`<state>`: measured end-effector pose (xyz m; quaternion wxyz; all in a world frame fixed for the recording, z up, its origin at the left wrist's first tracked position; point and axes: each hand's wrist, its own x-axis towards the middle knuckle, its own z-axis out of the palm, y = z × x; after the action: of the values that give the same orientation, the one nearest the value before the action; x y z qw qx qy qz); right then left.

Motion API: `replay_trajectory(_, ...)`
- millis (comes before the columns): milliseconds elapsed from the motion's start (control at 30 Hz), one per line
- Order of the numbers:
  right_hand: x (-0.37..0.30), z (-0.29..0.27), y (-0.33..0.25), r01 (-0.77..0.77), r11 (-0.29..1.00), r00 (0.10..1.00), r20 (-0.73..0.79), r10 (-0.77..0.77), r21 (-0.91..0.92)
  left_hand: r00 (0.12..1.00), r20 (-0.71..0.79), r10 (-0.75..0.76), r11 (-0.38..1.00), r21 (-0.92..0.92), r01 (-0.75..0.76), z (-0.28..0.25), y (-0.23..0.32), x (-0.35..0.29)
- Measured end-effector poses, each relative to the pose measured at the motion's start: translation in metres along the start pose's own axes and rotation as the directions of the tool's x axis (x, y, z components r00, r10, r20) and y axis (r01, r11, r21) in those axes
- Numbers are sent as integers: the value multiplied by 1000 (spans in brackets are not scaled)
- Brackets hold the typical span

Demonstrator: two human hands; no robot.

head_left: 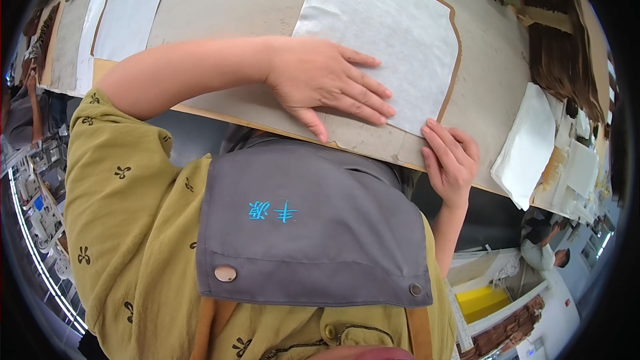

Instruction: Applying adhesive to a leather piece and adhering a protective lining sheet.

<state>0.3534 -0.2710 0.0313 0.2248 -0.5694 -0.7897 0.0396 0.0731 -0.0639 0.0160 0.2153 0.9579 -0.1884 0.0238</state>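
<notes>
On the worktable (233, 0) lies a white sheet (380, 20) with a thin brown border showing along its far and right edges. My left hand (337, 83) rests palm down across its near left part, fingers stretched toward the right and thumb toward me. At the sheet's near right corner, close to the table's front edge, my right hand (453, 160) has its fingers bent over the corner with the thumb tucked near them. How much of the corner lies between those fingers is partly hidden.
Another white sheet with a brown edge (130, 10) lies at the far left. At the right stand a stack of brown pieces (557, 40) and a pile of white sheets (527, 147). Below them is a bin with something yellow (481, 303). Other people (543, 247) are in the background.
</notes>
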Motion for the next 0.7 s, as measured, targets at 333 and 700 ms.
replay_trajectory(333,23,-12,0,-55,998,993,-103,52,-33,990,32,-135,986,-96,137,-15,22,-24)
replay_trajectory(700,74,15,-15,301,953,773,593,-226,-29,868,110,-485,870,166,465,-11,60,-81)
